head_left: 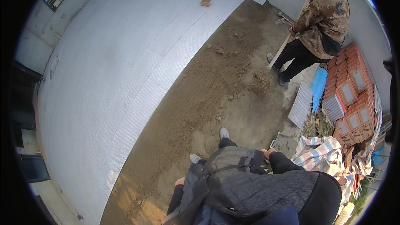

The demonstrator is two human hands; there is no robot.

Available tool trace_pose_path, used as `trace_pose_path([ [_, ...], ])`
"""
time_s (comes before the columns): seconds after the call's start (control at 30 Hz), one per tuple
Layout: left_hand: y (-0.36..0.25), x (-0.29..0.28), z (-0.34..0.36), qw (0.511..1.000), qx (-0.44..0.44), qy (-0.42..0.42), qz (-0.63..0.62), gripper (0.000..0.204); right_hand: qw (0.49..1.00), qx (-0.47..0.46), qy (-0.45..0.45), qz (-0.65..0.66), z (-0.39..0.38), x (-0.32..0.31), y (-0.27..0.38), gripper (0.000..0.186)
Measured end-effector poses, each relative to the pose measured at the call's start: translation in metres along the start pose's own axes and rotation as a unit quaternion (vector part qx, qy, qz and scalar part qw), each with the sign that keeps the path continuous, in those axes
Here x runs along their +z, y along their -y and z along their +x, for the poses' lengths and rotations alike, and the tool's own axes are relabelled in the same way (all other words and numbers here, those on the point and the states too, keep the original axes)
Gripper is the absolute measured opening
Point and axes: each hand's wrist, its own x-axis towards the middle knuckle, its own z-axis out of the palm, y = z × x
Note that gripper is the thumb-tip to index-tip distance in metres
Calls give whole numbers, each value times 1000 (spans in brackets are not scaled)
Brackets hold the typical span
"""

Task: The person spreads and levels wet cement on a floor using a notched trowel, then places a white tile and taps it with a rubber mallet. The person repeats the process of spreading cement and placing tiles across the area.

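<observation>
My right hand, at the end of a dark sleeve, is beside a grey tub-like container with a pale handle or rim edge. Its fingers look curled, but my jacket and the small size hide what is in them. Only a bit of my left hand shows, low beside my grey jacket; its fingers cannot be made out. Under my feet lies a strip of brown sand or dry mortar. Light tiles border it on the left.
At the far right a co-worker holds a long-handled tool against a sand heap. Stacked red tile boxes, a loose tile, a blue roll and a checked sheet line the right side. A small box sits on the tiles.
</observation>
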Motion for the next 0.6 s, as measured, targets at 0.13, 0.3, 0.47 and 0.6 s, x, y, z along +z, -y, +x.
trace_pose_path([
  [0.13,24,12,16,997,5,48,55,63,999,11,-31,-15,27,4,8,53],
  [0.3,31,17,25,996,-14,39,85,60,997,-45,-47,-31,23,3,36,56],
  [0.47,34,23,34,997,17,52,59,57,997,-60,-47,-26,3,3,53,56],
  [0.6,38,26,40,996,23,57,66,55,994,-79,-61,-52,8,6,58,57],
])
